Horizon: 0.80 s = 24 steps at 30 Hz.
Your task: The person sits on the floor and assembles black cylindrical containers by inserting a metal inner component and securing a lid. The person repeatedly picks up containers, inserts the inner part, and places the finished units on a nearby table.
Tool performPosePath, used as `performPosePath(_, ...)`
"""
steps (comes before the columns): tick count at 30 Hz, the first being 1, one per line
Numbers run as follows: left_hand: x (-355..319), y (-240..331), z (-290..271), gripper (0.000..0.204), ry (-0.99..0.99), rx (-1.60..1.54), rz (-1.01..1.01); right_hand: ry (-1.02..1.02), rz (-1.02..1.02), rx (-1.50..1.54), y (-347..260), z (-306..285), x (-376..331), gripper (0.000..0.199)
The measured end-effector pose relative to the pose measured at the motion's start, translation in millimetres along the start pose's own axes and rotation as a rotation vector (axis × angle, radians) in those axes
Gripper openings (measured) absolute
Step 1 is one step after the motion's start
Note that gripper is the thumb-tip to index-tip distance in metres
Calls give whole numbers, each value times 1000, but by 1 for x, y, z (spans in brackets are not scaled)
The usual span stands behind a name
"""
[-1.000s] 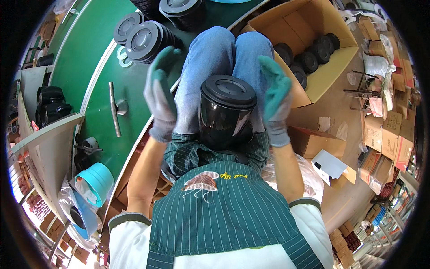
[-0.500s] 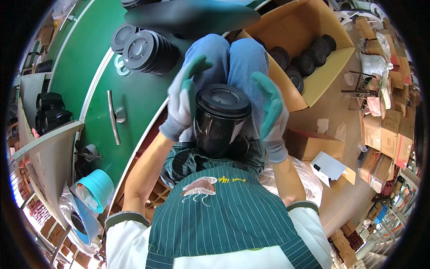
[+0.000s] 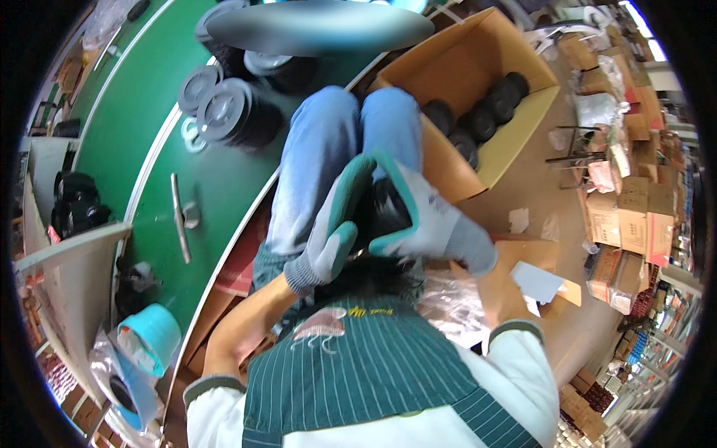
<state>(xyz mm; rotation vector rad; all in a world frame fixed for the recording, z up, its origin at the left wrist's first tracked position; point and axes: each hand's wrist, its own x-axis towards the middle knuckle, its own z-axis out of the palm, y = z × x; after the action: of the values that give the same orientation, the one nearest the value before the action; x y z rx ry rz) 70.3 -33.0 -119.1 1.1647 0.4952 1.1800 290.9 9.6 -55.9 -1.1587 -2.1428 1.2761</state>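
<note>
Head view: green table [image 3: 224, 187], cardboard-cluttered floor [image 3: 553, 194].

A small workshop or packing floor, seen from a seated worker's head. A long green counter [image 3: 224, 179] carries stacks of round black parts with grey lids [image 3: 231, 112], while an open cardboard box [image 3: 478, 82] beside the worker's knees holds more black parts [image 3: 478, 119]. Further cartons [image 3: 627, 216] are piled along the right-hand wall among loose plastic wrapping [image 3: 448, 306] on the brown floor [image 3: 553, 172]. The worker wears a striped apron [image 3: 373, 373] and coated work gloves [image 3: 418, 216].
</note>
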Motion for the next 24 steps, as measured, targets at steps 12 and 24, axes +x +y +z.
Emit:
performPosePath(12, 31, 4, 9, 111, -165, 98, -419, 894, 396, 1213, 88, 57, -156, 54)
performPosePath(24, 48, 40, 41, 64, 75, 305, -135, 689, 184, 1227, 114, 14, -100, 63)
